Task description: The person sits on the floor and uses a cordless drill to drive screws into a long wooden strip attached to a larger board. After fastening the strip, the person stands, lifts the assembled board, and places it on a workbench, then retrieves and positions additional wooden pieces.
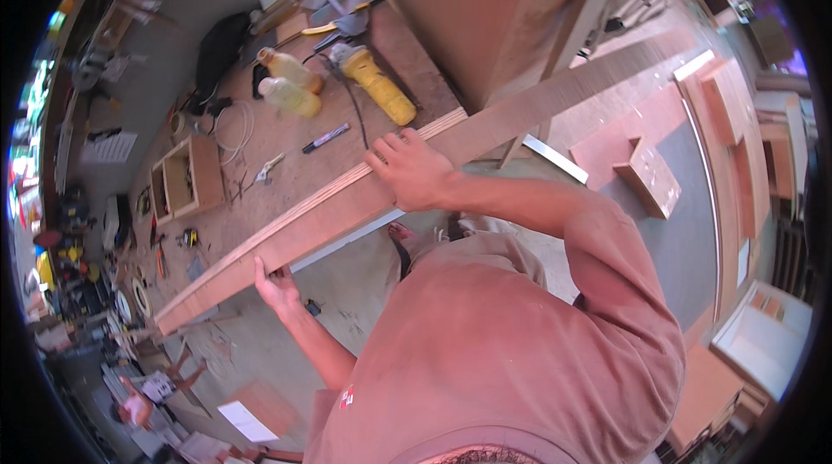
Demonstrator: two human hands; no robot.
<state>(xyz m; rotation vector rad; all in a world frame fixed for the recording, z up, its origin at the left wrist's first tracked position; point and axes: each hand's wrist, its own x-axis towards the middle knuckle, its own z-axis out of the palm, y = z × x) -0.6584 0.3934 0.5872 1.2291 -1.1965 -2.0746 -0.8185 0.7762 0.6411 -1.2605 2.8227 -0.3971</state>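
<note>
A long brown wooden plank (pixel 338 213) runs slantwise along the front edge of the workbench (pixel 295 165), from the lower left up to the far right. My right hand (pixel 412 171) grips it near the middle, with fingers bent over its upper edge. Farther left, my left hand (pixel 279 289) takes hold of the lower edge, thumb against the face; its other fingers are partly hidden. Pale layered edges, like plywood, show along the top beside my right hand. Just beyond that hand lies a yellow angle grinder (pixel 379 87) with its cord, near a marker pen (pixel 326 138).
Two bottles (pixel 290 96), hand tools (pixel 340 18) and an open wooden box (pixel 188 178) occupy the bench. A large brown panel (pixel 459 13) stands beyond it. At right are boards and an angled wood piece (pixel 648 178). Another person (pixel 139 408) is at the far lower left.
</note>
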